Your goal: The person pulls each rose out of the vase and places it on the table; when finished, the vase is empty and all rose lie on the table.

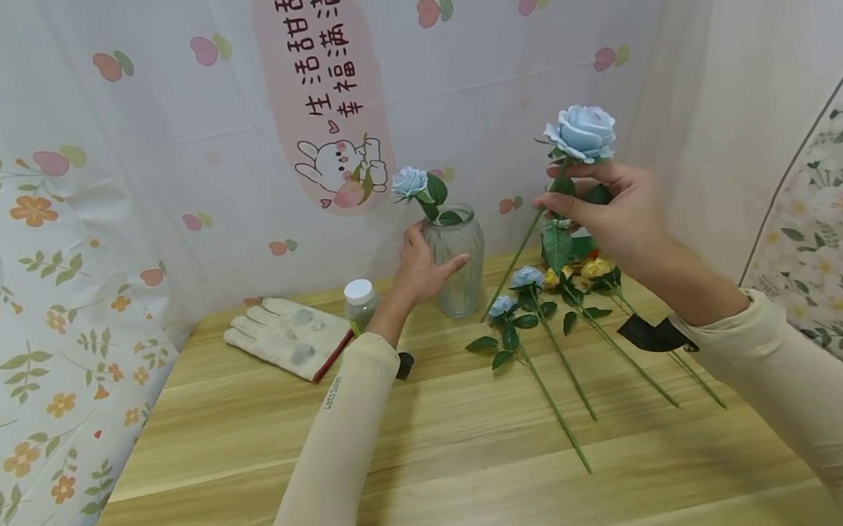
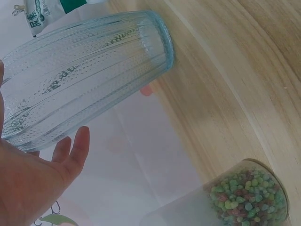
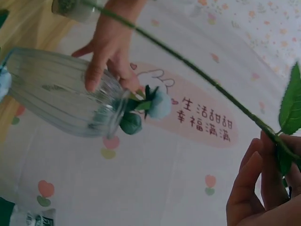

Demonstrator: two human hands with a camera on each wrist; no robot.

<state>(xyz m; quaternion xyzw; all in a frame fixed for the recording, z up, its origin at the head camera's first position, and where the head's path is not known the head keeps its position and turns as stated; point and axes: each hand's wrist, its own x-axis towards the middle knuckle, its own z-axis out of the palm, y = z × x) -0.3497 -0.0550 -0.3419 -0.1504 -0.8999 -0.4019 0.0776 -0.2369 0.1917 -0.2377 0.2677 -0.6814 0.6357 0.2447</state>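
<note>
A ribbed clear glass vase (image 1: 459,260) stands upright on the table, with one light-blue rose (image 1: 410,182) leaning out of its mouth to the left. My left hand (image 1: 425,263) is round the vase's left side, thumb across the front and fingers partly behind the glass. To the right, my right hand (image 1: 615,200) pinches the stem of a larger blue rose (image 1: 582,134) just below its bloom. This rose's stem (image 3: 197,70) slants down, its lower end right of the vase. In the left wrist view the left fingers (image 2: 77,150) lie beside the glass.
Several blue and yellow roses (image 1: 549,344) lie on the table (image 1: 275,476) at the right. A white-capped jar (image 1: 360,302) of colored granules and a pale work glove (image 1: 288,333) are left of the vase. A printed cloth (image 1: 216,147) hangs behind.
</note>
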